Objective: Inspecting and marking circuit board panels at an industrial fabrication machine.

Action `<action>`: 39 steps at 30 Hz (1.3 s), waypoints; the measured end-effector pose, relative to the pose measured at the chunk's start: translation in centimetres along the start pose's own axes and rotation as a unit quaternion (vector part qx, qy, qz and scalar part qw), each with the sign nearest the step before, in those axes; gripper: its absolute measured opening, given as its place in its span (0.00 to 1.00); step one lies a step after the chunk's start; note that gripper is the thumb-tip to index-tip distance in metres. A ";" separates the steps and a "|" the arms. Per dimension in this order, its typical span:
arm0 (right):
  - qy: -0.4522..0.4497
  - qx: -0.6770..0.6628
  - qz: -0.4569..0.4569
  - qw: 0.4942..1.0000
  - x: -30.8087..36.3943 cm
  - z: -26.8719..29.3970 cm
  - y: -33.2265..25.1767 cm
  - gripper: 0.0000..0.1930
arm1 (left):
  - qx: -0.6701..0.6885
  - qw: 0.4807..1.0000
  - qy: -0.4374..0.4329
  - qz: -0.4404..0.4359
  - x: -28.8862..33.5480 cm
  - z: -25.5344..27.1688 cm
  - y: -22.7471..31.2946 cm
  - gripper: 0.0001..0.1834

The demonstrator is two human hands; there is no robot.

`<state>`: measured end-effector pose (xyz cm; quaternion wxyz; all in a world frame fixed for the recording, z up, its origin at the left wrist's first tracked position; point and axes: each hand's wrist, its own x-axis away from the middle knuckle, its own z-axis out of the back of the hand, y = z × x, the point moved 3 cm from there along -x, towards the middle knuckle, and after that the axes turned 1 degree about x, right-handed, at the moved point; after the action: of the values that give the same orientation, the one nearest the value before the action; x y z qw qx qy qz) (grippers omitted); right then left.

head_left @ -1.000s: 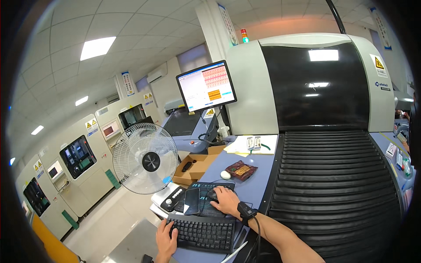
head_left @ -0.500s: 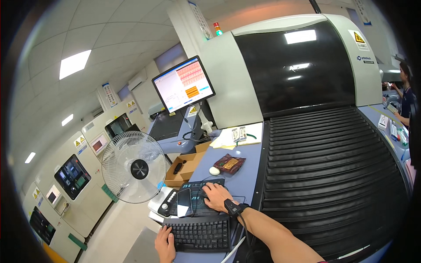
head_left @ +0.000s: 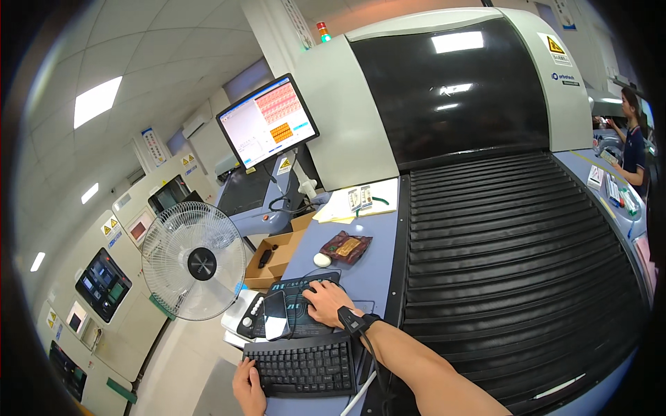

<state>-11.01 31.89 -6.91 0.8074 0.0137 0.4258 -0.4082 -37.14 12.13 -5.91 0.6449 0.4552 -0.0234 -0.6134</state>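
My right hand (head_left: pixel 326 304) is curled over a dark computer mouse, mostly hidden under the palm and fingers, on a dark patterned mouse pad (head_left: pixel 295 308). A black strapped device (head_left: pixel 355 319) with a cable sits on that wrist. At the left end of the black keyboard (head_left: pixel 302 365) lies my left hand (head_left: pixel 248 390), fingers loosely stretched and fingertips on its edge. A phone (head_left: pixel 275 313) lies on the left part of the pad, beside a black control panel (head_left: pixel 252 317) with white knobs. Beyond the pad are a white rounded object (head_left: pixel 322 260) and a dark red packet (head_left: pixel 345 247).
A tilted monitor (head_left: pixel 268 121) stands above the bench. On the left are a fan (head_left: pixel 201 263) and an open cardboard box (head_left: pixel 281 256). A large machine with a black ribbed bed (head_left: pixel 499 277) fills the right. Another person (head_left: pixel 633 142) stands at far right.
The whole view has shifted, so the scene sits slightly farther left and higher. Both hands keep nearly the same places, at the mouse and the keyboard.
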 end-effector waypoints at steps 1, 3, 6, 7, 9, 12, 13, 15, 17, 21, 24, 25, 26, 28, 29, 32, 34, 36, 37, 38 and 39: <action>0.000 0.003 0.001 1.000 0.0 0.0 0.1 0.12 | -0.003 1.000 0.000 -0.005 0.0 0.0 0.2 0.18; -0.003 -0.002 -0.002 1.000 -0.1 -0.1 0.0 0.12 | -0.007 1.000 0.001 -0.011 0.0 0.0 0.2 0.18; -0.003 -0.007 -0.003 1.000 -0.1 -0.1 -0.2 0.12 | -0.018 1.000 0.004 -0.008 0.1 0.2 0.1 0.17; 0.000 -0.007 0.000 1.000 -0.1 -0.1 -0.3 0.12 | -0.020 1.000 0.006 -0.007 0.2 0.3 0.2 0.17; 0.002 -0.007 -0.001 1.000 0.1 -0.3 0.1 0.11 | -0.022 1.000 0.000 -0.006 0.1 0.0 0.2 0.17; 0.002 -0.007 -0.001 1.000 0.2 -0.2 0.1 0.11 | -0.020 1.000 0.005 0.001 0.3 0.0 0.2 0.16; 0.000 -0.006 -0.003 1.000 0.3 -0.1 0.0 0.11 | -0.019 1.000 0.006 0.000 0.4 0.1 0.1 0.16; 0.000 -0.007 -0.002 1.000 0.2 -0.2 0.0 0.11 | -0.019 1.000 0.007 -0.001 0.3 0.2 0.1 0.16; -0.001 -0.007 -0.001 1.000 0.2 -0.2 0.0 0.11 | -0.023 1.000 0.005 -0.003 0.3 0.2 0.0 0.16; -0.010 -0.002 -0.007 1.000 0.0 -0.1 -0.1 0.11 | -0.023 1.000 0.008 -0.010 0.3 0.2 -0.1 0.16; -0.015 -0.004 -0.009 1.000 -0.1 0.2 -0.2 0.12 | -0.032 0.999 0.006 -0.014 0.2 0.3 0.1 0.16; -0.019 -0.007 -0.011 1.000 -0.1 0.3 -0.3 0.12 | -0.025 1.000 0.007 -0.014 0.2 0.3 0.0 0.16; -0.025 -0.007 -0.012 1.000 -0.1 0.3 -0.3 0.12 | -0.017 1.000 0.008 -0.016 0.2 0.3 -0.1 0.16; -0.019 -0.006 -0.011 1.000 -0.1 0.4 -0.3 0.12 | -0.018 1.000 0.007 -0.017 0.1 0.2 0.1 0.16; -0.013 -0.004 -0.012 1.000 -0.1 0.6 -0.2 0.12 | -0.018 1.000 0.006 -0.019 0.1 0.2 0.1 0.16; -0.054 0.011 -0.025 0.998 0.0 0.4 -0.2 0.17 | 0.000 1.000 0.009 -0.023 0.2 0.1 -0.4 0.16; -0.058 0.016 -0.027 0.998 0.0 0.3 -0.2 0.17 | 0.003 1.000 0.010 -0.021 0.3 0.1 -0.4 0.16; -0.052 0.014 -0.026 0.998 -0.1 0.2 -0.2 0.17 | 0.007 1.000 0.012 -0.019 0.3 0.1 -0.5 0.16; -0.052 0.015 -0.025 0.998 -0.1 0.1 -0.1 0.17 | -0.007 1.000 0.014 -0.019 0.3 0.1 -0.6 0.16; -0.052 0.016 -0.025 0.998 -0.1 0.1 -0.1 0.17 | -0.021 0.999 0.015 -0.018 0.3 0.1 -0.6 0.16; -0.052 0.018 -0.025 0.998 -0.1 0.0 0.0 0.17 | -0.020 1.000 0.015 -0.018 0.3 0.1 -0.5 0.16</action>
<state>-11.02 31.93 -6.82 0.8175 -0.0033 0.3763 -0.4359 -37.53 11.95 -6.31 0.6433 0.4518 0.0069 -0.6181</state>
